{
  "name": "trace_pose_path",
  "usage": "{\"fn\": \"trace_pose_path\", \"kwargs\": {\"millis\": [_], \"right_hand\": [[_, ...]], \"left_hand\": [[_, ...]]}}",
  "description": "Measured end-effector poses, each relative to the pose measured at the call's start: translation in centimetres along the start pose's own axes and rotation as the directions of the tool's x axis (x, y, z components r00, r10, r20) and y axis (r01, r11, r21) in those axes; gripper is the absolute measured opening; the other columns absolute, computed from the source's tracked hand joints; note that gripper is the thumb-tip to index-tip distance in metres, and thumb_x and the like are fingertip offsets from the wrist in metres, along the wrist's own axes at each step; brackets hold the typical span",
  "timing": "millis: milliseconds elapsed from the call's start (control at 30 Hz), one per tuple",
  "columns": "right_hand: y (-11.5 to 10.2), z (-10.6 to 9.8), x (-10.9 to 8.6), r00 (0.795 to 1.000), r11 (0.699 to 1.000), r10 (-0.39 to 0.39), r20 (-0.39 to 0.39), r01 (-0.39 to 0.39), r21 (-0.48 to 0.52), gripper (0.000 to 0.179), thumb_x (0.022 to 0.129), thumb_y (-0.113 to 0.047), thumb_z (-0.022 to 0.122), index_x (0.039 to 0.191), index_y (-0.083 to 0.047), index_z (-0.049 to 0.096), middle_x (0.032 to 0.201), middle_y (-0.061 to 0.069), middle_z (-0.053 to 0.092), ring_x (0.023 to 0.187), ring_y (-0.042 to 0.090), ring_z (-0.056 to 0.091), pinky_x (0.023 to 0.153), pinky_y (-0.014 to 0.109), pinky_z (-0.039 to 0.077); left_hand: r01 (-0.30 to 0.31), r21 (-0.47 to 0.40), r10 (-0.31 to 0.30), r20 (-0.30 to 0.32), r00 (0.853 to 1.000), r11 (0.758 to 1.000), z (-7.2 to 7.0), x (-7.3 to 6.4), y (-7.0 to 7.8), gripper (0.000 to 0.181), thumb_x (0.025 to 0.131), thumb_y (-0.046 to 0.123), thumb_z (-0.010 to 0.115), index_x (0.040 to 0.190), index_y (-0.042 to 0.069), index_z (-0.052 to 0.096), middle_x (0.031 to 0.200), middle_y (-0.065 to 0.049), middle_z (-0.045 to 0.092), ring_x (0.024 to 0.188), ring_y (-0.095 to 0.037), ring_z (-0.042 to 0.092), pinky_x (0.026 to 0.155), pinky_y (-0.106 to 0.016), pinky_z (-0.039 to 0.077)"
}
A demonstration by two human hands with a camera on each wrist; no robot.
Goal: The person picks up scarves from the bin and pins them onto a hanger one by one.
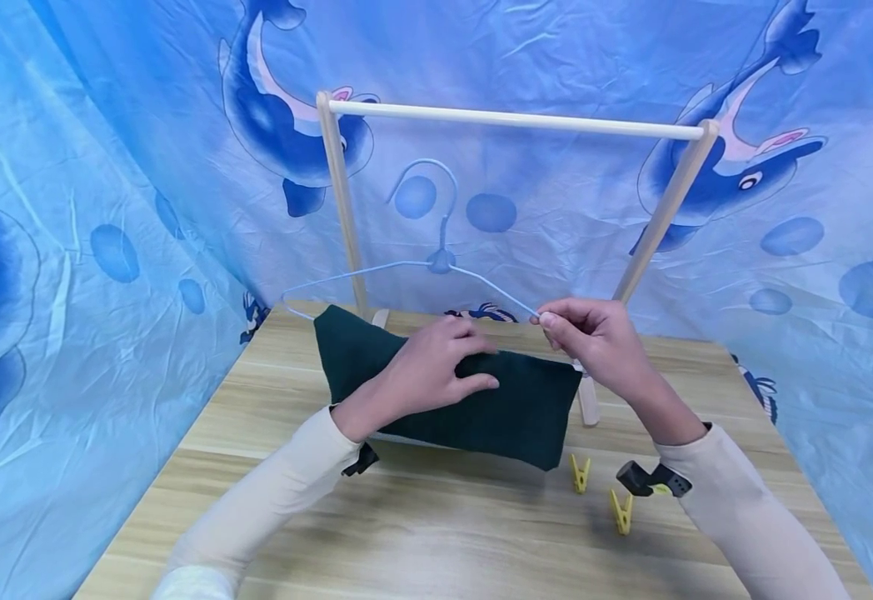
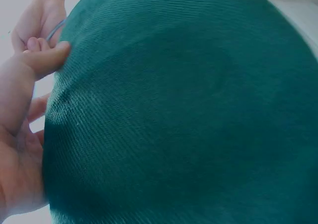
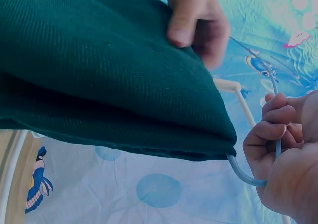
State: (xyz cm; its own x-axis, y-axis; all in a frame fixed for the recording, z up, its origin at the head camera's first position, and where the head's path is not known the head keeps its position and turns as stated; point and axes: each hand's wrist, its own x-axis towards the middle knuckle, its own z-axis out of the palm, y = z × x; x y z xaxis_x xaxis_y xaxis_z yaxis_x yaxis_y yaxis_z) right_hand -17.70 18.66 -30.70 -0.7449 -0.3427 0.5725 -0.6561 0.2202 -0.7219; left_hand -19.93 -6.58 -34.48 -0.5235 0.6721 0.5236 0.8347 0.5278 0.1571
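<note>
A dark green ribbed cloth point(image 1: 515, 408) hangs folded over the lower bar of a light blue clothes hanger point(image 1: 441, 261), above the table. My right hand point(image 1: 590, 337) grips the hanger's right shoulder, thumb and fingers curled round the thin wire in the right wrist view. Loosely bent, the fingers of my left hand point(image 1: 432, 367) lie over the upper edge of the cloth, the thumb apart from them. At the right end of the cloth, the hanger's curved corner point(image 3: 243, 177) shows. Cloth covers the rest of the lower bar.
Behind the hanger stands a rack with a white crossbar point(image 1: 519, 119) and wooden posts. Two yellow clothespins, one farther point(image 1: 580, 473) and one nearer point(image 1: 621, 511), lie on the wood-grain table point(image 1: 406, 533) at the right. Blue dolphin-print fabric point(image 1: 144, 150) surrounds the table.
</note>
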Motion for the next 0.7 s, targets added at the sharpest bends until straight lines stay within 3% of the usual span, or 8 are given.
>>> {"fn": "trace_pose_path", "kwargs": {"millis": [133,233,367,433,533,633,700], "right_hand": [[0.09,-0.03,-0.1,1.0,1.0,0.026,-0.005,-0.026,-0.011,0.015,0.101,0.001,0.059,0.101,0.008,0.072,0.069,0.004,0.055,0.05,0.016,0.044,0.044,0.027,0.037],[0.19,0.11,-0.23,0.999,0.999,0.044,0.004,-0.044,-0.012,0.014,0.101,0.001,0.06,0.102,0.009,0.072,0.069,0.003,0.056,0.05,0.016,0.044,0.043,0.027,0.037],[0.32,0.4,-0.38,0.999,0.999,0.05,0.014,-0.05,0.008,0.015,0.102,0.0,0.059,0.1,0.009,0.071,0.07,0.002,0.057,0.054,0.014,0.046,0.046,0.028,0.038],[0.37,0.53,-0.45,0.999,0.999,0.043,0.021,-0.044,0.018,0.015,0.102,0.0,0.059,0.1,0.009,0.071,0.07,0.002,0.057,0.055,0.015,0.047,0.048,0.029,0.038],[0.41,0.63,-0.53,0.999,0.999,0.035,0.023,-0.036,0.034,0.015,0.102,0.001,0.058,0.099,0.009,0.071,0.069,0.002,0.056,0.054,0.015,0.045,0.046,0.03,0.036],[0.41,0.56,-0.51,0.999,0.999,0.038,0.01,-0.038,0.036,0.016,0.102,0.002,0.058,0.101,0.01,0.071,0.068,0.002,0.055,0.051,0.015,0.042,0.044,0.031,0.034],[0.43,0.47,-0.43,0.999,0.998,0.05,-0.01,-0.049,0.039,0.017,0.102,0.001,0.057,0.101,0.01,0.071,0.067,0.002,0.055,0.05,0.014,0.041,0.044,0.03,0.033]], "left_hand": [[-0.089,-0.015,0.088,-0.083,0.993,0.996,0.43,-0.49,-0.24,0.023,0.087,0.024,0.083,0.106,0.011,0.082,0.084,0.001,0.063,0.079,-0.014,0.055,0.068,-0.025,0.045],[-0.127,-0.051,0.116,-0.176,0.977,0.991,0.67,-0.58,-0.35,0.018,0.086,0.018,0.084,0.101,0.009,0.083,0.079,0.0,0.062,0.076,-0.014,0.054,0.066,-0.024,0.044],[-0.112,-0.114,0.069,-0.325,0.943,0.987,0.5,-0.36,-0.5,0.013,0.085,0.012,0.083,0.097,0.007,0.083,0.081,-0.002,0.066,0.076,-0.017,0.056,0.067,-0.026,0.047],[-0.093,-0.136,0.037,-0.363,0.931,0.986,0.32,-0.17,-0.6,0.013,0.085,0.01,0.083,0.098,0.007,0.083,0.085,-0.002,0.069,0.077,-0.017,0.058,0.068,-0.028,0.047],[-0.09,-0.133,0.04,-0.335,0.941,0.987,0.28,0.01,-0.82,0.014,0.085,0.012,0.083,0.099,0.009,0.083,0.086,-0.001,0.069,0.076,-0.016,0.056,0.066,-0.027,0.044],[-0.152,-0.095,0.122,-0.262,0.957,0.984,0.54,-0.09,-0.98,0.015,0.086,0.014,0.083,0.101,0.012,0.083,0.085,0.001,0.068,0.078,-0.014,0.056,0.067,-0.026,0.043],[-0.207,-0.078,0.183,-0.245,0.952,0.975,0.77,-0.26,-1.03,0.016,0.086,0.012,0.083,0.102,0.012,0.083,0.085,0.001,0.068,0.08,-0.015,0.056,0.069,-0.025,0.044]]}}
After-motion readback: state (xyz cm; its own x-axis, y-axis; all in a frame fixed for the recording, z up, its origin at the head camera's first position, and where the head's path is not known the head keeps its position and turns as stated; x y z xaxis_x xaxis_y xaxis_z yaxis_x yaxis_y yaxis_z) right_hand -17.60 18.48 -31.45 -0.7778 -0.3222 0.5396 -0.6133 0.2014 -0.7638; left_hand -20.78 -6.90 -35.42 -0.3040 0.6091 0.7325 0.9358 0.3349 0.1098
